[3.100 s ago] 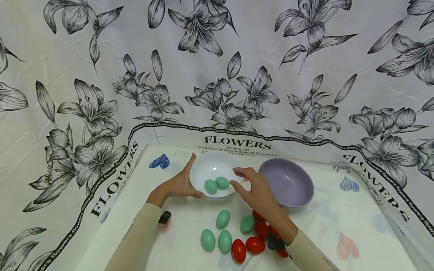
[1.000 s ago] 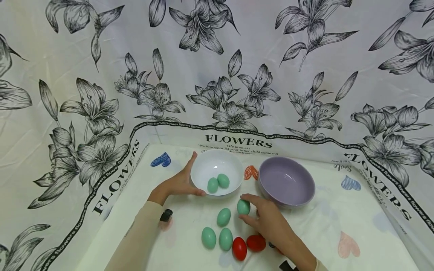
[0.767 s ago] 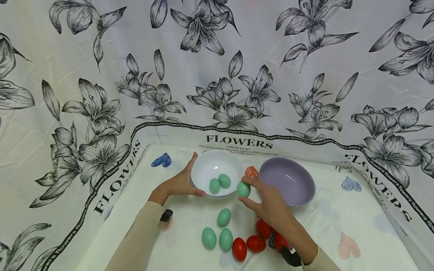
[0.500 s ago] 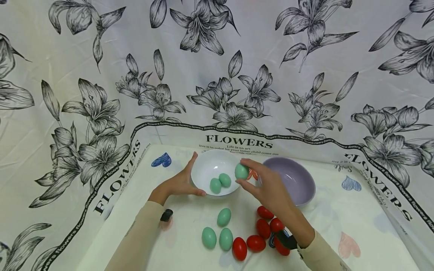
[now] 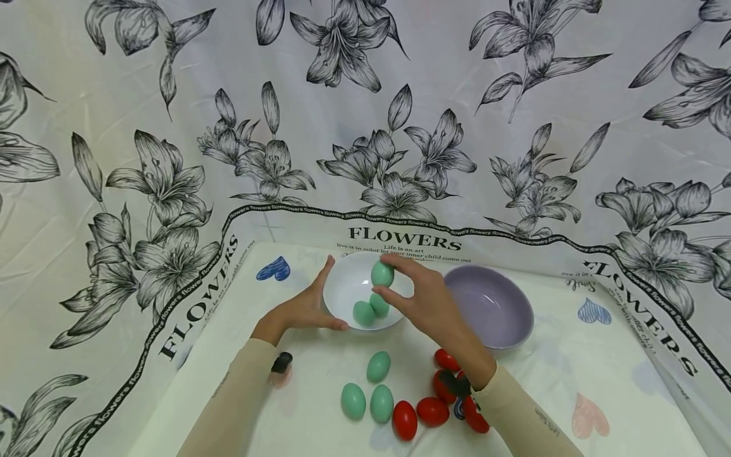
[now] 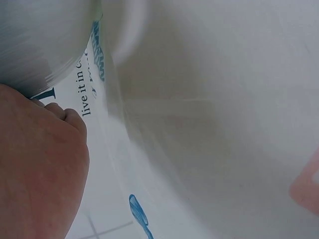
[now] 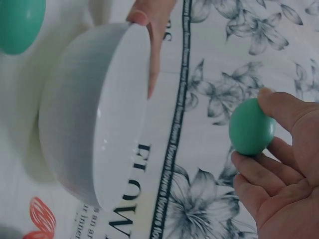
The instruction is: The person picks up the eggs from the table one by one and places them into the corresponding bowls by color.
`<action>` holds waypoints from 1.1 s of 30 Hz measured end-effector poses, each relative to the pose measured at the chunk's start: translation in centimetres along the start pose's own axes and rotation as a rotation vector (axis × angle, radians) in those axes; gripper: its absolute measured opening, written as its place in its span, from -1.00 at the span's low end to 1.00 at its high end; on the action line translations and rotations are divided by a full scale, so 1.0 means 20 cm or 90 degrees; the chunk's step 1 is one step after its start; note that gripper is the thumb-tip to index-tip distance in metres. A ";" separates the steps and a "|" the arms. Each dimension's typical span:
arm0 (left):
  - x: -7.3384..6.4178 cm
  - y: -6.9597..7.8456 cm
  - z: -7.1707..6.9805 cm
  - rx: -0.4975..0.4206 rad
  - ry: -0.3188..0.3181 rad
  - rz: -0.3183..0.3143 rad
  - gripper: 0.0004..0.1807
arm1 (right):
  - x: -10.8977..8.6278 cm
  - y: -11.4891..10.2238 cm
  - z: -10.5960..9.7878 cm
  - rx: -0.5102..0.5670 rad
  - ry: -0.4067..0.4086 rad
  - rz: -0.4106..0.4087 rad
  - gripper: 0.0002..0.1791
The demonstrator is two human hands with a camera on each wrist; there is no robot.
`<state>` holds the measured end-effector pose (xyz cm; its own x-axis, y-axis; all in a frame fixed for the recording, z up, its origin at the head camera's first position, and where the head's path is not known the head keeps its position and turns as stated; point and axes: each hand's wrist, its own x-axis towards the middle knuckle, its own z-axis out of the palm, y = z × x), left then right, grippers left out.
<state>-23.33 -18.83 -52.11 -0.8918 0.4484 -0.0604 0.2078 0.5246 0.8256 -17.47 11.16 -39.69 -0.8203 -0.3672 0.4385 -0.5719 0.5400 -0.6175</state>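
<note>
A green egg (image 5: 382, 274) is pinched between the thumb and fingertips of my right hand (image 5: 428, 301), above the white bowl (image 5: 344, 284). Two more green eggs (image 5: 363, 313) lie inside that bowl. My left hand (image 5: 302, 311) holds the bowl's left side, its thumb at the front and its fingers toward the back. In the right wrist view the held egg (image 7: 251, 127) is apart from the bowl (image 7: 75, 114). The left wrist view shows the left hand (image 6: 42, 164) against the bowl's outer wall (image 6: 45, 45).
To the right stands a purple bowl (image 5: 488, 304). Several green eggs (image 5: 379, 367) lie on the cloth in front of the white bowl. Several red eggs (image 5: 433, 411) lie to their right, some partly hidden by the right forearm. A flower-printed cloth (image 5: 394, 152) hangs behind.
My right hand picked up a green egg from the cloth, raised it and carried it leftward over the white bowl. My left hand stays at the bowl.
</note>
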 end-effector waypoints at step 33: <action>-0.01 -0.01 -0.01 -0.027 -0.012 0.031 0.70 | 0.15 0.24 0.57 -0.056 -0.256 0.072 -0.40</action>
<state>-23.29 -19.03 -52.13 -0.8733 0.4863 -0.0298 0.2331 0.4708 0.8509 -22.71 4.01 -48.79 -0.8264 -0.5587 0.0706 -0.4891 0.6500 -0.5816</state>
